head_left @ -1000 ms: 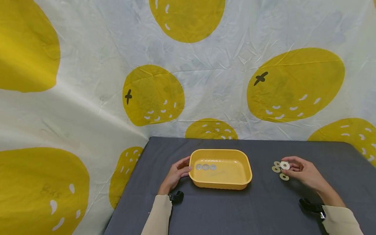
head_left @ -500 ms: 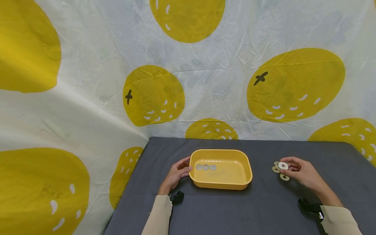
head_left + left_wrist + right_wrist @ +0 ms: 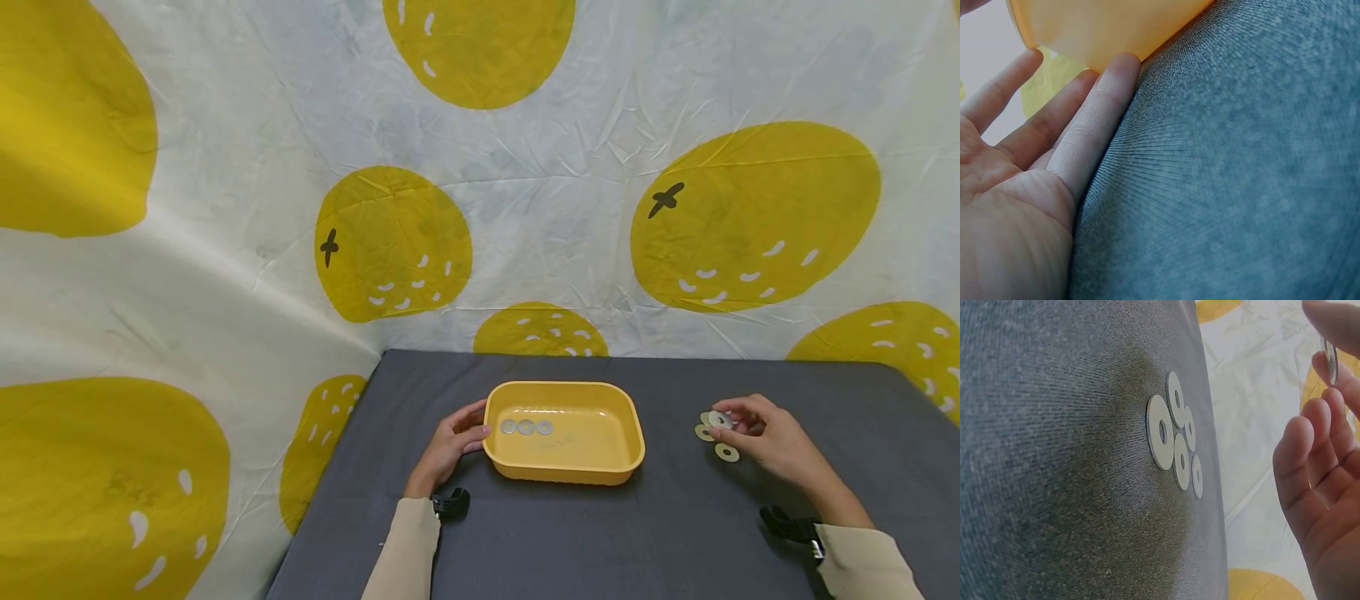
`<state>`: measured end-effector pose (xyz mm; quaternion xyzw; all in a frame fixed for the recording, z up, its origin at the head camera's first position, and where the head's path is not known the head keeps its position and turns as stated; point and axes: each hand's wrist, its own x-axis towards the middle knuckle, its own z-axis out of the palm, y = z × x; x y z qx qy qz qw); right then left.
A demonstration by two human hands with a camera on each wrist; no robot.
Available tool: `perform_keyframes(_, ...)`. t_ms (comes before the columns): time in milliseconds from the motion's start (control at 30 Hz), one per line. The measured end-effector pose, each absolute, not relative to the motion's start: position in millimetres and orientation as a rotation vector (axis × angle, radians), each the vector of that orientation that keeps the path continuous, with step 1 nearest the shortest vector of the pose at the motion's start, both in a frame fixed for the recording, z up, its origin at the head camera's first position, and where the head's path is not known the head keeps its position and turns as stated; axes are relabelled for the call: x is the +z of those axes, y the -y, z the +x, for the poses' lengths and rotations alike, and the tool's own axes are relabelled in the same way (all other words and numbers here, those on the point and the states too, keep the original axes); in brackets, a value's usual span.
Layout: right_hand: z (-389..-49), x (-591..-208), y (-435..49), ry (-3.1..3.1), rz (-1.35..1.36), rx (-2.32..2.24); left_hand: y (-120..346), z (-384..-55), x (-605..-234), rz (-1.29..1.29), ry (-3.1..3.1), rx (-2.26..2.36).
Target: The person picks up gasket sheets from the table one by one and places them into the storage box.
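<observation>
Left hand (image 3: 447,442): lower middle of the frame, fingers pretty straight, tips just resting on the left end of a yellow, round-cornered, plastic-looking tray (image 3: 562,476). Probably there to stop it sliding.
Tray spot: a bit below centre of the frame, flat and face up, so the inside is easy to reach.
Row inside: three silver flat metal rings (image 3: 520,428), neatly lined up in the tray's left half. Looks deliberate to me.
Loose bunch: five pale flat metal rings (image 3: 1154,439) on the cloth, right of the frame. The head view hides some; the right wrist view has all five.
Right hand (image 3: 783,446): lower right, pinching one pale flat metal ring (image 3: 716,418) between thumb and fingertips, above the bunch. Edge hold, I'd guess because it's so thin.
Table: dark grey cloth top (image 3: 570,542), visible weave up close.
Room: shiny, creased white sheet with big yellow fruit prints (image 3: 393,217), filling the left side and whole back, corner left of centre.
</observation>
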<state>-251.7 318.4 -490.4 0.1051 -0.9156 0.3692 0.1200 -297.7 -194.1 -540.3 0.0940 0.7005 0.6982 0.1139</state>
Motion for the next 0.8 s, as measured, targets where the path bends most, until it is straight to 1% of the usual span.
perform_keyframes(800, -248.4, -478.8, -300.1, 2.686, 0.347, 0.972, 192.5, -297.8, -533.0, 0.258, -2.037, 2.047)
